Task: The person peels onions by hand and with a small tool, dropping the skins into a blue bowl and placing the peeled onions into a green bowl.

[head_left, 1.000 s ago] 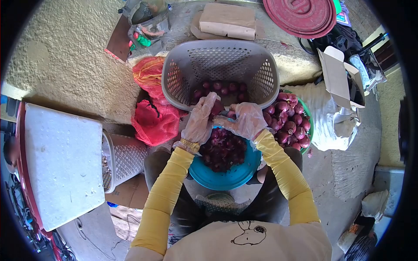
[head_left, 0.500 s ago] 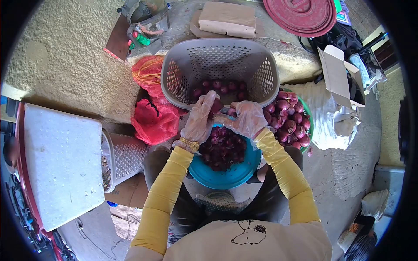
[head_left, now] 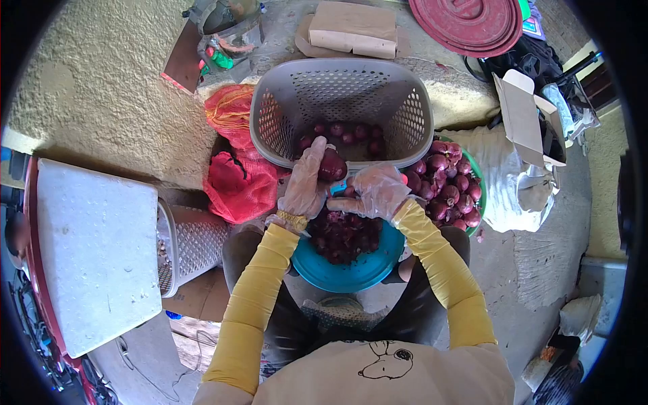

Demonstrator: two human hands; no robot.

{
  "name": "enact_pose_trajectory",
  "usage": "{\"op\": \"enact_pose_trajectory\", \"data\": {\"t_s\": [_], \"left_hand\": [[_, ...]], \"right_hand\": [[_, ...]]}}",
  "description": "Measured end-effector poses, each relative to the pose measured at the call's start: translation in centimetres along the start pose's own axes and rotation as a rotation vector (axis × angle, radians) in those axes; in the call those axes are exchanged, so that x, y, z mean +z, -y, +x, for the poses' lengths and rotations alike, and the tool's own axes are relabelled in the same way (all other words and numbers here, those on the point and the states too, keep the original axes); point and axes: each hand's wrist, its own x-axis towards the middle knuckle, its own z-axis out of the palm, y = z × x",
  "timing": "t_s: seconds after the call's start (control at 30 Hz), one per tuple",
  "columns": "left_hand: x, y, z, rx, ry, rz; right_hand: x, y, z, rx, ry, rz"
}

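My left hand (head_left: 305, 183), in a clear plastic glove, is closed around a red onion (head_left: 332, 166) near the front rim of the grey basket. The gloved right hand (head_left: 379, 190) grips a small blue-ended tool (head_left: 338, 188), its tip pointing toward the onion; a pinkish end shows by the knuckles. I cannot tell the tool's exact kind. Below both hands sits a blue basin (head_left: 324, 271) with dark red onion skins (head_left: 345, 237) in it. Several red onions (head_left: 347, 137) lie at the bottom of the perforated basket (head_left: 344, 66).
Right of the basin, a green tub (head_left: 479, 177) is heaped with red onions. A red mesh sack (head_left: 236, 185) slumps on the left, near a white foam board (head_left: 98, 256) and a second perforated basket (head_left: 199, 239). Flattened cardboard (head_left: 354, 28) and a red lid (head_left: 466, 23) lie behind.
The onion in my left hand has turned and shows more of its smooth side. My right hand has shifted slightly left and down, bringing the tool's blue end into view.
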Motion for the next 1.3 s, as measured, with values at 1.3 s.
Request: {"op": "enact_pose_trajectory", "data": {"t_s": [1.3], "left_hand": [[2.3, -4.9, -0.3, -0.317, -0.025, -0.519]], "right_hand": [[0.4, -0.4, 0.0, 0.123, -0.196, 0.095]]}}
